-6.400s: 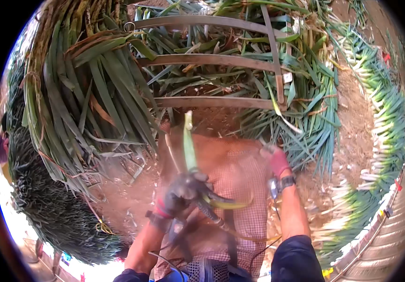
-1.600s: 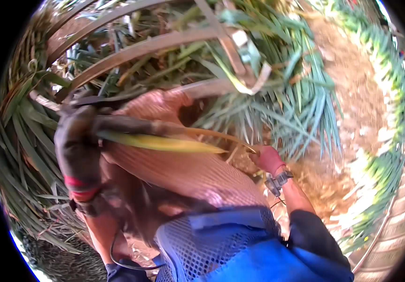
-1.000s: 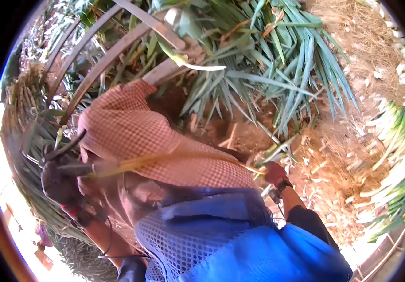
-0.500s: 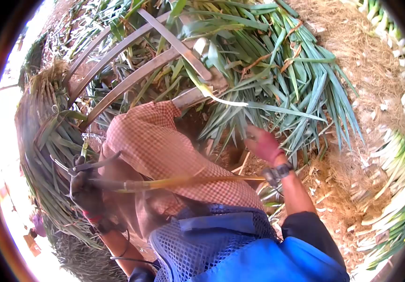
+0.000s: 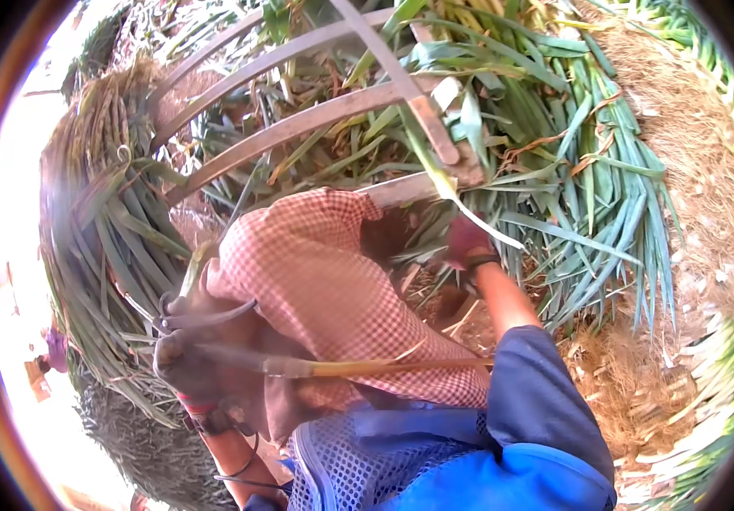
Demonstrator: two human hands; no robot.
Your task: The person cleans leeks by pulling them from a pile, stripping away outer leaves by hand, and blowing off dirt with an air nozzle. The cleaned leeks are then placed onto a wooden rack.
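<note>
My left hand point(image 5: 181, 364), in a dark glove, grips a pair of shears point(image 5: 205, 318) and the end of a long yellowish stalk point(image 5: 358, 367) that runs to the right across my lap. A red-and-white checked cloth point(image 5: 324, 281) covers my knee. In a red glove, my right hand point(image 5: 467, 243) reaches forward into the green leek leaves point(image 5: 571, 179) just below the lowest bar of a metal frame point(image 5: 299, 128). The leaves hide its fingers, so its grip is unclear.
Curved rusty frame bars cross the top, with cut leaves piled behind them. A thick bundle of leaves point(image 5: 111, 230) stands at the left. Dry straw and soil point(image 5: 708, 179) lie at the right, with a row of trimmed leeks point(image 5: 716, 443) at the lower right.
My right hand let go of the stalk's far end and moved up into the leaf pile under the frame. My left hand kept the shears and stalk, shifting slightly right.
</note>
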